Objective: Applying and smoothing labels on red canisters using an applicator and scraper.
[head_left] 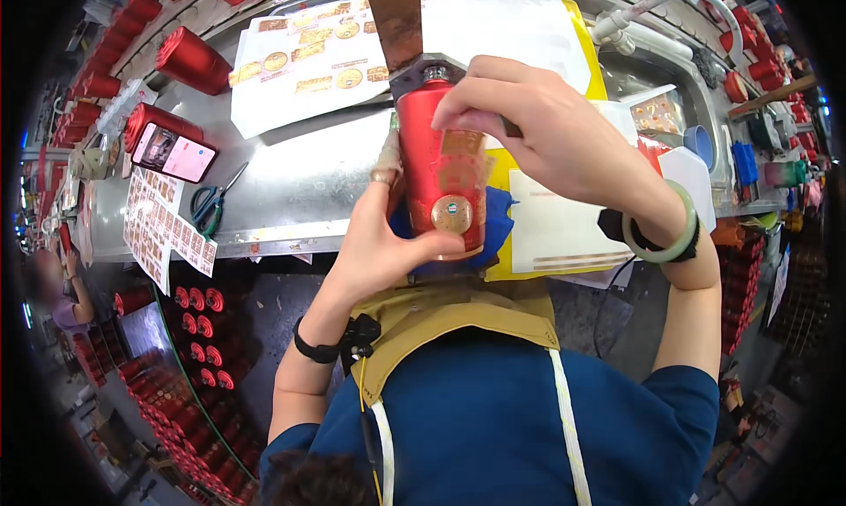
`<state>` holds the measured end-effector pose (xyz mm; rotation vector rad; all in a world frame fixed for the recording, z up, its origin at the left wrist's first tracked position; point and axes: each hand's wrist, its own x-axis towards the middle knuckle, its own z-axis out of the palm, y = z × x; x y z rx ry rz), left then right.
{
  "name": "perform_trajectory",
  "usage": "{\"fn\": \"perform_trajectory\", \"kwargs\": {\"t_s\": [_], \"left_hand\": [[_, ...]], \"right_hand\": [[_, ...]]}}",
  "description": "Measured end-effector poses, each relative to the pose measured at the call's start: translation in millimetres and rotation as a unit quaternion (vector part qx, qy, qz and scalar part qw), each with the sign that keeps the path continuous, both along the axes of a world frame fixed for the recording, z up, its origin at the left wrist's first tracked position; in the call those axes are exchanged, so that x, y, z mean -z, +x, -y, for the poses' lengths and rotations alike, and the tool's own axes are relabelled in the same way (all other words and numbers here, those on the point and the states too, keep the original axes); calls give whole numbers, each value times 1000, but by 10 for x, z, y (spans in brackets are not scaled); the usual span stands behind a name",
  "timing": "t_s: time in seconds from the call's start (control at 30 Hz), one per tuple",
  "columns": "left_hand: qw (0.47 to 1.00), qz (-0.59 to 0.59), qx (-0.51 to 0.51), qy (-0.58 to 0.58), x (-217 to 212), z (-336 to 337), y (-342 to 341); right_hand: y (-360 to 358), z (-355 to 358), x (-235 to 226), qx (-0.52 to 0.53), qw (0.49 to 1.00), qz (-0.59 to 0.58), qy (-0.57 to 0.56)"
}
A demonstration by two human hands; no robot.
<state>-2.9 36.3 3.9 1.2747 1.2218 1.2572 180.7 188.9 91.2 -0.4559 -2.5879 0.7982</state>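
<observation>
A red bottle with a dark metallic neck leans in front of me, a round gold decal low on its side. My left hand is closed round the bottle's lower left, thumb across its base and a wrapped finger along its side. My right hand is bent over the bottle's upper right, fingers curled and pinched against the surface. Just below those fingertips lies a rectangular gold decal. Whether they pinch a film is hidden. Blue cloth shows behind the bottle's base.
White decal sheets cover the metal bench behind. A wooden bar runs back from the bottle's neck. At left are a phone, scissors, and red bottles. A sink with a white tap and blue cup is right.
</observation>
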Motion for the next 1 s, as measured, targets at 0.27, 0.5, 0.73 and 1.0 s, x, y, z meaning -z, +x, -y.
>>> {"fn": "perform_trajectory", "kwargs": {"t_s": [0.27, 0.5, 0.73, 1.0], "left_hand": [[983, 53, -65, -164, -92, -254, 96], [975, 140, -85, -152, -80, -256, 142], [973, 153, -75, -155, -105, -260, 142], [971, 155, -85, -160, -120, -256, 159]], "right_hand": [[-179, -86, 369, 84, 994, -45, -59], [-210, -36, 392, 158, 962, -67, -213], [-216, -2, 513, 196, 936, -138, -257], [-233, 11, 518, 207, 933, -140, -257]]}}
